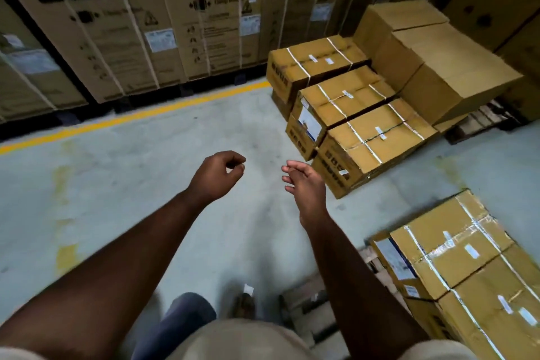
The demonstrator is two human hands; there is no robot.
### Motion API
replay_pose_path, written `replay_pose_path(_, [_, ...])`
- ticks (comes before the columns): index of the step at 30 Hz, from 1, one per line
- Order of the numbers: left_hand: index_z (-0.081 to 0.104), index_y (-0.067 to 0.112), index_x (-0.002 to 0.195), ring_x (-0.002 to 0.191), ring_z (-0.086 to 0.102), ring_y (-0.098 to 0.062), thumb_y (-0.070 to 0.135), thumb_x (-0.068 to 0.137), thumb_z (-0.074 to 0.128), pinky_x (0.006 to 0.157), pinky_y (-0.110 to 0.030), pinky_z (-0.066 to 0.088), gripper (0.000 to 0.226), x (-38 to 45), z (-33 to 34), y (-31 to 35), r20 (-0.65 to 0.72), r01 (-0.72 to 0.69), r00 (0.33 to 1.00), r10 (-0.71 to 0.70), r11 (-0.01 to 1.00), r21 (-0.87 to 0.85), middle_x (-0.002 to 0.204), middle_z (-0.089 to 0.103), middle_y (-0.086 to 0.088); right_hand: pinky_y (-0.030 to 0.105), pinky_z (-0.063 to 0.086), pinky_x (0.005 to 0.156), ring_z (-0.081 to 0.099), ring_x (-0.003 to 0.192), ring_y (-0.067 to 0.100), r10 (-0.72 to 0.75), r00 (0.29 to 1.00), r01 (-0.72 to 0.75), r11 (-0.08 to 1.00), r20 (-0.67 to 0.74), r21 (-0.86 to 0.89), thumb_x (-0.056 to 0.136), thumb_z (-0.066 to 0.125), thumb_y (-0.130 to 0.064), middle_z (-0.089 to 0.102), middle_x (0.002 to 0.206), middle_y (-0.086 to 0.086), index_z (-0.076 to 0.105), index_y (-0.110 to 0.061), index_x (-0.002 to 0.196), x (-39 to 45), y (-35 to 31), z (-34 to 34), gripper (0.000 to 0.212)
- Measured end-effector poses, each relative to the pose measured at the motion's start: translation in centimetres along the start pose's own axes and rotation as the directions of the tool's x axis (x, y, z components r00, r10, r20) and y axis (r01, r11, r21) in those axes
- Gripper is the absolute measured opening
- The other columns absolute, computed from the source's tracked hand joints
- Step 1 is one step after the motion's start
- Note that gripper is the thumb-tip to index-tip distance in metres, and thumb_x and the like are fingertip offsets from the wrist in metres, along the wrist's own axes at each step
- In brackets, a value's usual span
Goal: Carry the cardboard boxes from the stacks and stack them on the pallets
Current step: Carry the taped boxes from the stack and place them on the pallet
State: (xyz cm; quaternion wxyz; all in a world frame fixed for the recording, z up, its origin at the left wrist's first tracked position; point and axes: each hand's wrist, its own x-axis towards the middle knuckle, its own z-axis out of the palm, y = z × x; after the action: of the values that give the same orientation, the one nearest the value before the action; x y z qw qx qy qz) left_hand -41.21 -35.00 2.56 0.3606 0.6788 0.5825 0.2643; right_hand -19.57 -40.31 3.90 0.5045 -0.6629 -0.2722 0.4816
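Two hands empty | left hand point(217, 175) loosely curled, right hand point(304, 184) slack | step: approach strapped boxes point(377, 140) just right-forward | next: two-sided grasp required.

Pale grey-green concrete floor point(146, 184), scuffed, with a yellow painted line point(131, 117) running across beyond both empty hands. Past the line, tall brown washing-machine cartons point(96, 38) stand in a row. Ahead-right of the right hand, strapped brown cardboard boxes point(377, 140) stacked on the floor. Right of the right forearm, a wooden pallet point(309, 301) carrying more taped boxes point(455, 245).
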Motion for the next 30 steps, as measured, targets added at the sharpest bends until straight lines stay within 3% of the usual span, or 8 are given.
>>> replay_pose_path(9, [0.077,0.020,0.107,0.092,0.070,-0.003,0.020,0.096,0.071,0.084,-0.023,0.053,0.013,22.9,-0.7,-2.3,0.102,-0.089,0.990,0.096,0.994,-0.069,0.099,0.075,0.011,0.028,0.055,0.073,0.072,0.086,0.016,0.008,0.987,-0.003,1.000,-0.161,0.029,0.101,0.066,-0.016,0.080,0.094,-0.005,0.076,-0.017,0.106,16.7,-5.2,6.8,0.011])
replay_pose_path(16, [0.077,0.021,0.104,0.088,0.066,0.007,0.020,0.095,0.069,0.077,-0.013,0.048,0.012,39.4,-0.2,-2.1,0.300,-0.139,0.944,0.134,0.990,-0.004,0.098,0.074,0.013,0.040,0.062,0.085,0.075,0.097,0.019,0.068,0.938,-0.036,0.994,-0.340,0.099,0.102,0.067,-0.021,0.079,0.102,-0.006,0.076,-0.022,0.108,27.8,-9.1,10.1,0.011])
replay_pose_path(21, [0.077,0.020,0.108,0.092,0.068,-0.001,0.022,0.096,0.068,0.084,-0.023,0.053,0.015,48.6,5.3,3.7,0.435,-0.248,0.869,0.234,0.968,-0.024,0.101,0.075,0.011,0.036,0.062,0.083,0.073,0.100,0.021,0.109,0.879,-0.025,0.983,-0.464,0.184,0.101,0.068,-0.018,0.078,0.106,0.000,0.076,-0.026,0.106,34.7,-11.7,6.2,0.011])
replay_pose_path(26, [0.074,0.022,0.117,0.097,0.065,0.001,0.024,0.100,0.066,0.082,-0.014,0.051,0.019,55.1,13.3,10.9,0.523,-0.296,0.799,0.298,0.951,-0.089,0.105,0.073,0.011,0.044,0.062,0.090,0.072,0.104,0.021,0.138,0.830,-0.017,0.975,-0.540,0.223,0.099,0.070,-0.018,0.078,0.106,-0.005,0.078,-0.025,0.106,41.4,-13.8,-1.0,0.013])
replay_pose_path(30, [0.073,0.024,0.117,0.104,0.066,-0.002,0.025,0.099,0.065,0.090,-0.028,0.056,0.019,58.9,19.5,15.8,0.533,-0.268,0.793,0.296,0.955,-0.131,0.107,0.073,0.011,0.035,0.058,0.081,0.074,0.102,0.021,0.107,0.833,0.012,0.977,-0.542,0.213,0.101,0.066,-0.016,0.079,0.107,-0.002,0.075,-0.026,0.105,45.9,-16.7,-7.8,0.014])
